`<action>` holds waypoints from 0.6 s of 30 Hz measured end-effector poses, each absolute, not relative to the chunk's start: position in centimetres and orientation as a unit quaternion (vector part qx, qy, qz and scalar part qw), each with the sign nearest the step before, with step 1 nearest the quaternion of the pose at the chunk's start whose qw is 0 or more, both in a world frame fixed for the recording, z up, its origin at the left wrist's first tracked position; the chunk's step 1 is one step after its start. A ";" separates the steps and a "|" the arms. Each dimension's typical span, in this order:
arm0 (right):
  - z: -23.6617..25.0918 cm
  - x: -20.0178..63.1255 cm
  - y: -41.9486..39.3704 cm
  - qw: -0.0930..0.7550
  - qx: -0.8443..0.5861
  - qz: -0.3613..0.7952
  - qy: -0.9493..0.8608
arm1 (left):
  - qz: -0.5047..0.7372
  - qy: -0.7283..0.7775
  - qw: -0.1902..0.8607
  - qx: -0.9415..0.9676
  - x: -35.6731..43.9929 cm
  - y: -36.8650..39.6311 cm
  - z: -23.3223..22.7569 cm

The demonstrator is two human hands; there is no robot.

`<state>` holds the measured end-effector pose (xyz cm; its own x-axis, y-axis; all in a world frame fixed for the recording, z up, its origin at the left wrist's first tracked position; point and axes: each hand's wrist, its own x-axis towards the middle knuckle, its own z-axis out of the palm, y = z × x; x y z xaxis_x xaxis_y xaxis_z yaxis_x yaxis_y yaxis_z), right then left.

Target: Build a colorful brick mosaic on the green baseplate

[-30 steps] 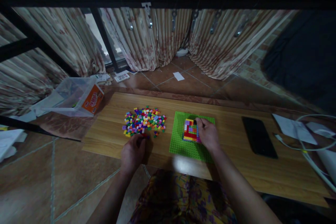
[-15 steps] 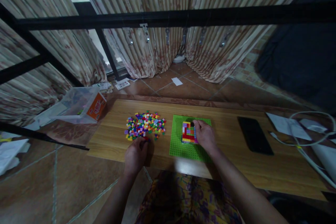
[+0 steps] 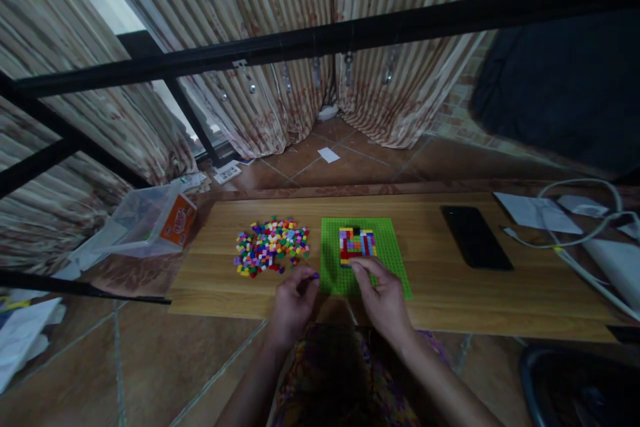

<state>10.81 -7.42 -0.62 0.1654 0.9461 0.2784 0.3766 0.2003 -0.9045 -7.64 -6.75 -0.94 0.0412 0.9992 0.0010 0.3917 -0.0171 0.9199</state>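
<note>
A green baseplate [image 3: 390, 248] lies on the wooden board [image 3: 440, 287], with a small multicoloured block build [image 3: 356, 244] on it. To its left is a pile of small coloured bricks [image 3: 271, 245]. My left hand [image 3: 294, 303] hovers at the baseplate's near left corner, pinching a tiny purple brick [image 3: 315, 276] between its fingertips. My right hand [image 3: 383, 297] rests over the baseplate's near edge, its fingers reaching toward the build and holding nothing that I can see.
A black phone [image 3: 475, 247] lies right of the baseplate. Papers [image 3: 530, 211] and a white cable [image 3: 575, 240] sit at the far right. A tipped clear plastic box [image 3: 145, 223] lies on the floor left of the board. A black metal bar [image 3: 320, 40] crosses overhead.
My left hand left the brick pile and came right to the baseplate with a purple brick. My right hand drew back from the top of the build to its near edge. The view shifted.
</note>
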 end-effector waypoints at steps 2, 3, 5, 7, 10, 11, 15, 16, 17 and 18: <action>-0.5 10.2 -7.9 0.502 -0.564 0.275 -0.596 | 0.390 0.565 0.420 0.594 -7.1 -6.6 -0.9; -0.5 10.0 -8.0 0.497 -0.563 0.277 -0.600 | 0.392 0.561 0.429 0.589 -7.0 -6.6 -1.0; -0.6 9.6 -8.1 0.487 -0.559 0.298 -0.602 | 0.396 0.558 0.440 0.582 -6.8 -6.7 -0.9; -0.9 9.2 -8.2 0.474 -0.555 0.337 -0.595 | 0.400 0.549 0.453 0.578 -6.6 -7.0 -0.8; -1.6 8.4 -8.3 0.453 -0.556 0.398 -0.572 | 0.397 0.530 0.479 0.576 -6.1 -7.6 -0.6; -1.9 8.2 -8.4 0.448 -0.557 0.416 -0.562 | 0.392 0.526 0.486 0.578 -6.0 -7.8 -0.5; -2.8 7.4 -8.8 0.453 -0.558 0.465 -0.517 | 0.383 0.525 0.486 0.585 -6.1 -8.5 -0.8; -3.0 7.3 -8.8 0.455 -0.558 0.471 -0.509 | 0.383 0.523 0.485 0.587 -6.2 -8.7 -1.0; -3.1 7.2 -8.8 0.455 -0.558 0.473 -0.507 | 0.383 0.521 0.486 0.588 -6.4 -8.8 -1.2; -3.2 7.1 -8.8 0.453 -0.558 0.474 -0.508 | 0.384 0.518 0.487 0.589 -6.6 -8.9 -1.4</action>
<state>7.12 -8.81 -3.18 0.0342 0.9971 -0.0687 0.1380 -0.0728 -0.9878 -6.57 -8.88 -1.38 0.1675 0.9845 -0.0516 0.2363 0.0108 0.9716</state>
